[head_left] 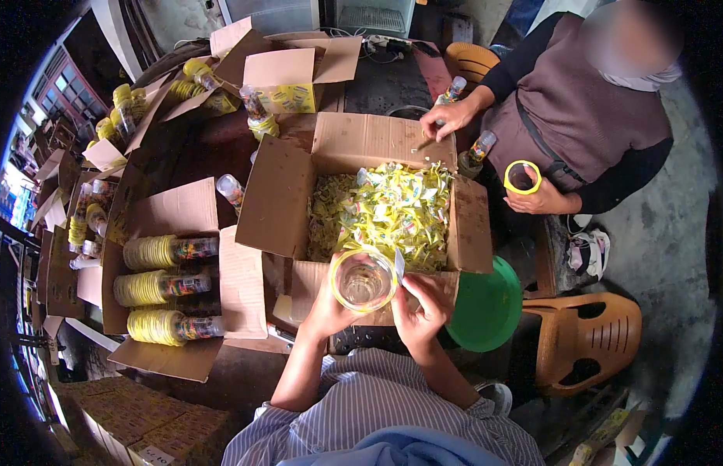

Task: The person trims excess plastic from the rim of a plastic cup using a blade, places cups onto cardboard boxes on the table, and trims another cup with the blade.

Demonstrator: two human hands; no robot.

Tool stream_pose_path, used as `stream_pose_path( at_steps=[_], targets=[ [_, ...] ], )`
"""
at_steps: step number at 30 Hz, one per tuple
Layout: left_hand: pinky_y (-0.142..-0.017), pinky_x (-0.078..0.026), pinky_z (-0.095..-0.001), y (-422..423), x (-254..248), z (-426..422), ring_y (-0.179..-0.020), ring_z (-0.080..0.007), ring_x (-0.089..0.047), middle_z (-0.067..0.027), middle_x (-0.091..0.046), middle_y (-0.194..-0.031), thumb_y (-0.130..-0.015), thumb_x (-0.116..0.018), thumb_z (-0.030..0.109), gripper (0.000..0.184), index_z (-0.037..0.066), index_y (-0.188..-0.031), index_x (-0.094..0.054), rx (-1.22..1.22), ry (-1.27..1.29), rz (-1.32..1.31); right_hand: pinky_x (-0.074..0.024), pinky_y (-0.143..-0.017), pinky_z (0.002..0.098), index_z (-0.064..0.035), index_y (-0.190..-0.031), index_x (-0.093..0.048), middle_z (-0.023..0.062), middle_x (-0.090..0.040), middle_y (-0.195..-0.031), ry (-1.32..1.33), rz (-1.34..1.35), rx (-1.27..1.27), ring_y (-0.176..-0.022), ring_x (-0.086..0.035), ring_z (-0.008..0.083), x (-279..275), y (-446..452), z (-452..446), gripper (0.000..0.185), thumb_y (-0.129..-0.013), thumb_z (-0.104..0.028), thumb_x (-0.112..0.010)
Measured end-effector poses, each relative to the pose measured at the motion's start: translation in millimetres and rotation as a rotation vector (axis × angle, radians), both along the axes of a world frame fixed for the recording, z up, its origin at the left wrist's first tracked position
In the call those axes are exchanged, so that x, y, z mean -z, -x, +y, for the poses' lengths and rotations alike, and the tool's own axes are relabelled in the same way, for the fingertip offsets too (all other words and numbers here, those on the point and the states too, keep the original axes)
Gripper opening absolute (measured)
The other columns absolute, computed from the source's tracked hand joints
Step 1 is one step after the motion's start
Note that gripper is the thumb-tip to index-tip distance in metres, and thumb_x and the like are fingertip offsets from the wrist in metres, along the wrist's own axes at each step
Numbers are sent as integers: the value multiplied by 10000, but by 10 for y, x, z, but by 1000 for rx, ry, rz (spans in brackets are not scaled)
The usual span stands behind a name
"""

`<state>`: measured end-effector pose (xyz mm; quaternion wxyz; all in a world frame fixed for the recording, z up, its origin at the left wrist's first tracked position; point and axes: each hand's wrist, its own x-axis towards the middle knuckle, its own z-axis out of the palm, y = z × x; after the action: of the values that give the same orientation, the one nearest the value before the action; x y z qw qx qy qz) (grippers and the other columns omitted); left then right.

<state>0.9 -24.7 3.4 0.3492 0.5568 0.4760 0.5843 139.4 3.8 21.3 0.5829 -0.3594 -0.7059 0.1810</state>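
My left hand (330,311) is wrapped round a clear plastic cup (360,289) with a yellow rim, its mouth turned up towards me. At the right side of that rim, my right hand (420,309) is closed in a pinch on a thin, pale blade-like piece (398,264); its exact kind is hard to make out. Just beyond both hands stands an open cardboard box (277,198) holding a heap of yellow and clear plastic scraps (392,210). The cup is above the box's near edge.
Stacked yellow-rimmed cups (155,289) lie in an open carton (163,210) at left. Across the box, a co-worker (571,101) holds another yellow-rimmed cup (522,178). A green round plastic lid or basin (489,311) and an orange chair (590,338) are at right.
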Motion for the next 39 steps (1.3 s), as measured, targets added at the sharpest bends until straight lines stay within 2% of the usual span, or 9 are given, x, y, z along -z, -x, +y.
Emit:
stream_pose_path(
  at_steps=[4,8,11,17,20,24,29,36,39],
  targets=[
    [-816,-399,-328,-8,17,5,-952,-212,-491,-106,-476,-1003,-565,-759,129,643,12,-1081,-393,34,-28,151,-456,-654,284,22,-826,-592,133,-609,-796,-40,-29,21,-721,-588,227,6,-3,103,228,-609,84,-620],
    [-834,-392,-320,-40,-4,0,-969,-197,-482,-102,-473,-1020,-568,-756,123,637,11,-1077,-391,45,61,-86,-457,-639,275,25,-816,-592,129,-606,-783,-1,11,15,-707,-586,224,-7,-13,91,217,-609,81,-625],
    [-837,-393,-318,-44,18,6,-965,-197,-486,-98,-474,-1021,-571,-754,121,639,12,-1081,-387,38,40,-155,-460,-624,270,24,-805,-591,125,-605,-763,45,39,26,-692,-585,218,-4,-31,-3,206,-609,73,-631],
    [-856,-384,-321,7,61,-7,-983,-182,-472,-84,-460,-1053,-546,-759,97,707,29,-1121,-353,59,60,-84,-464,-610,271,15,-793,-593,115,-605,-733,-61,-30,-4,-670,-586,211,-21,-35,-31,194,-610,67,-634],
    [-859,-382,-326,23,62,-25,-989,-182,-469,-83,-464,-1046,-549,-758,98,705,30,-1124,-354,76,36,68,-465,-610,272,13,-796,-594,114,-607,-742,-58,-70,28,-670,-585,215,-44,-35,-2,192,-615,67,-628],
    [-851,-390,-321,-46,82,-38,-983,-200,-478,-102,-464,-1033,-575,-744,105,665,5,-1120,-377,94,41,-38,-461,-587,266,11,-810,-594,112,-610,-769,-4,6,17,-657,-584,219,-18,-43,58,198,-622,68,-621],
    [-870,-381,-318,-40,42,-31,-1003,-181,-459,-79,-433,-1071,-557,-754,90,700,25,-1123,-348,102,78,-210,-436,-601,243,27,-785,-582,114,-598,-750,150,114,4,-666,-561,160,-1,-64,-81,160,-636,54,-634],
    [-872,-378,-333,-31,161,-31,-1010,-186,-449,-81,-428,-1065,-559,-756,102,683,28,-1104,-351,80,25,-116,-442,-624,269,17,-780,-586,119,-603,-771,-22,35,35,-679,-574,205,-56,-10,-59,188,-603,58,-637],
    [-883,-367,-336,-29,179,-38,-1021,-188,-441,-82,-433,-1062,-559,-755,104,680,29,-1104,-354,115,55,-118,-444,-644,290,13,-801,-592,126,-604,-783,-10,20,58,-694,-576,218,-65,13,-38,211,-601,68,-628]
  ],
)
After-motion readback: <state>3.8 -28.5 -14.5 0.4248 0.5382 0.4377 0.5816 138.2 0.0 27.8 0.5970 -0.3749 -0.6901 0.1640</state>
